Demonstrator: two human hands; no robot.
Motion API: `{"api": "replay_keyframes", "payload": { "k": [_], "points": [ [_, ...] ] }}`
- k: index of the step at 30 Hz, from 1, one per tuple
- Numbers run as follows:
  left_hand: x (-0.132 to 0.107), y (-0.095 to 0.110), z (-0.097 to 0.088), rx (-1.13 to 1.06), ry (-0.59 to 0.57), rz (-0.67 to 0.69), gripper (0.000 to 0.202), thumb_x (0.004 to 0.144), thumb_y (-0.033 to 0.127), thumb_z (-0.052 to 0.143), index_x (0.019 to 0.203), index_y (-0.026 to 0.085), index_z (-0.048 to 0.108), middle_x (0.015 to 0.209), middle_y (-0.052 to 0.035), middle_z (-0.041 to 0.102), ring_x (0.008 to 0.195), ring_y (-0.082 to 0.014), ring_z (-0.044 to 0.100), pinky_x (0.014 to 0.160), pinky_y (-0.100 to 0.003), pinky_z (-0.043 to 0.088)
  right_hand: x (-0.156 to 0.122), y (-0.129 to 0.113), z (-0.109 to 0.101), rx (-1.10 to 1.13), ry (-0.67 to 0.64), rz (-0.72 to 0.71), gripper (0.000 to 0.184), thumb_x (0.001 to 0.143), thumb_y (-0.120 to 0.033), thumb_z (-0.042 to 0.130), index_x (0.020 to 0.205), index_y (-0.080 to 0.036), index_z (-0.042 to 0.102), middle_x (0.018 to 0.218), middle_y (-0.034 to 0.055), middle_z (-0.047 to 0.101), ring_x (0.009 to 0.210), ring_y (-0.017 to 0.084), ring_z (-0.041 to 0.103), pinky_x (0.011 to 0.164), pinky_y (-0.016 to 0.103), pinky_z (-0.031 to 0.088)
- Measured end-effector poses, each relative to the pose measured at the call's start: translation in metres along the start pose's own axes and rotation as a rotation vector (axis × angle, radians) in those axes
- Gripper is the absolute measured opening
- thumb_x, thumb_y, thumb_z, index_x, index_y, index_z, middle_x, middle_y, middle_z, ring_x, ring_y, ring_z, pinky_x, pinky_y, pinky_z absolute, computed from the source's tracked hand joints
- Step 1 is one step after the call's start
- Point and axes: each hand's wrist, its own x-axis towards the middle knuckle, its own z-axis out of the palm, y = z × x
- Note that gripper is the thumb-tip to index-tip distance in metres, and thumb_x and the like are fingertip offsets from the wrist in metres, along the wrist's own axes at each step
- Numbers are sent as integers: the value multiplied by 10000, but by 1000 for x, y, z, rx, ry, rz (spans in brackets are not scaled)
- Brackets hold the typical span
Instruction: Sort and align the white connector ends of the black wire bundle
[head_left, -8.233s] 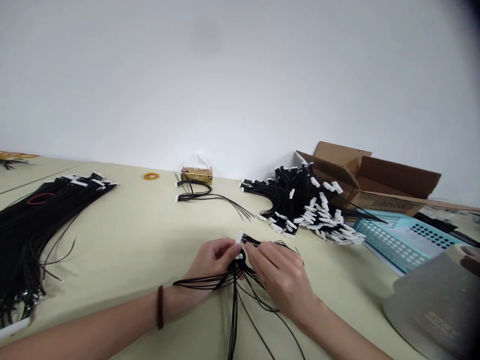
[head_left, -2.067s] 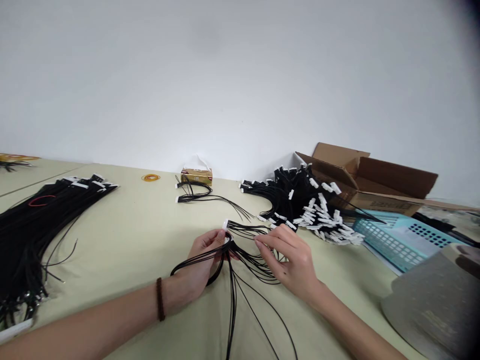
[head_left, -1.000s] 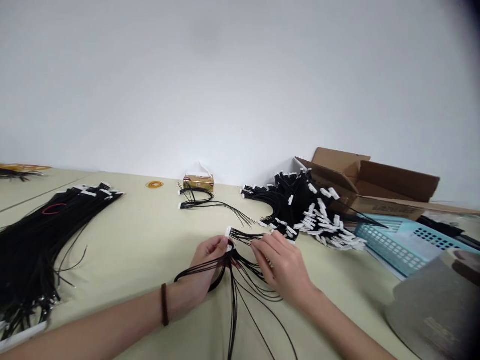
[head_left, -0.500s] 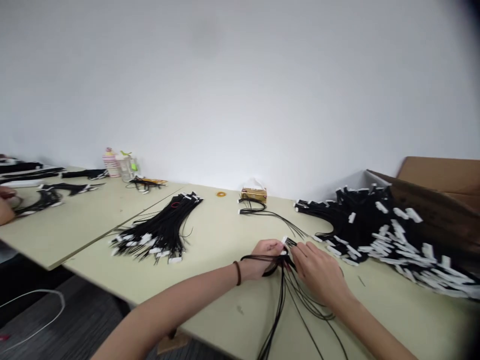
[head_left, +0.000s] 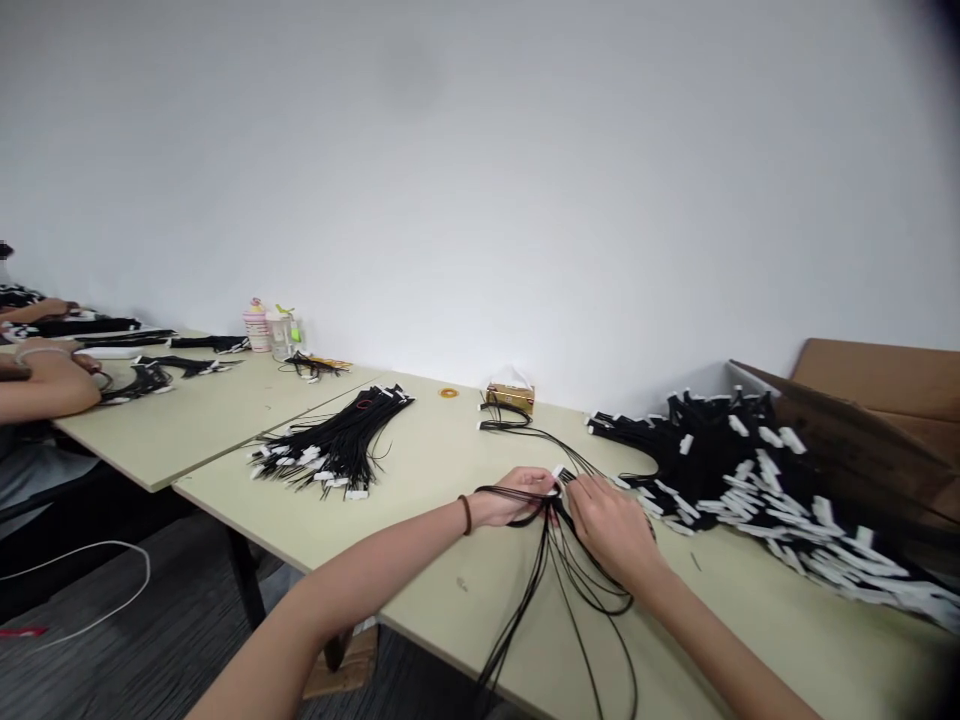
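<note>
My left hand (head_left: 514, 496) is closed around a small bunch of thin black wires (head_left: 559, 570) that ends in a white connector (head_left: 558, 472). The wires loop past my wrist and trail down over the near table edge. My right hand (head_left: 611, 519) is right beside it, fingers curled and pinching the same wires just below the connector. Both hands rest on the pale green table (head_left: 450, 520).
A large heap of black cables with white plugs (head_left: 735, 470) lies to the right by a cardboard box (head_left: 862, 420). A fanned bundle (head_left: 330, 450) lies left. A tissue box (head_left: 510, 394) and rubber bands (head_left: 448, 393) sit at the back. Another person's arm (head_left: 41, 385) works at the left table.
The view has swung left, bringing in the second table, bottles and another person's arm. My hands stay together on the wire bunch.
</note>
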Motion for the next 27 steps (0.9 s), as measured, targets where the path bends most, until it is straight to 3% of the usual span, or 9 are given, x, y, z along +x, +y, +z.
{"api": "replay_keyframes", "payload": {
  "k": [1,4,10,15,21,27],
  "points": [
    [4,-1,-3,16,-171,-27,302,617,419,746,649,160,594,581,18,509,503,-110,446,520,-275,382,0,0,0,6,6,1,261,881,-74,392,679,-170,528,642,36,550,636,171,507,562,283,259],
    [15,-6,-12,36,-275,-57,397,573,466,766,667,140,559,579,43,454,489,-75,382,489,-232,314,-1,0,1,24,26,6,283,897,-85,368,668,-171,511,625,33,533,620,164,493,551,282,242],
    [20,-10,-19,41,-303,-63,414,569,448,781,675,132,536,582,55,421,491,-51,313,476,-215,216,-2,1,2,41,68,-17,287,905,-105,384,653,-171,505,609,26,506,612,159,463,555,281,242],
    [19,-10,-18,26,-313,-48,415,579,456,775,708,128,555,593,48,429,513,-63,349,492,-216,238,-2,0,4,60,46,11,284,916,-110,382,675,-170,519,630,24,504,634,164,451,579,287,259],
    [18,-6,-14,20,-331,-96,419,646,509,708,742,135,545,664,9,513,553,-100,467,556,-238,374,-1,-5,1,113,18,128,288,930,-134,378,680,-175,516,651,25,514,683,172,445,607,288,278],
    [18,1,-15,97,-326,-113,373,742,492,628,704,141,508,641,31,458,539,-74,384,523,-195,323,-1,-3,4,182,17,165,259,923,-137,389,696,-173,508,681,20,500,695,162,421,584,273,279]
  ]
}}
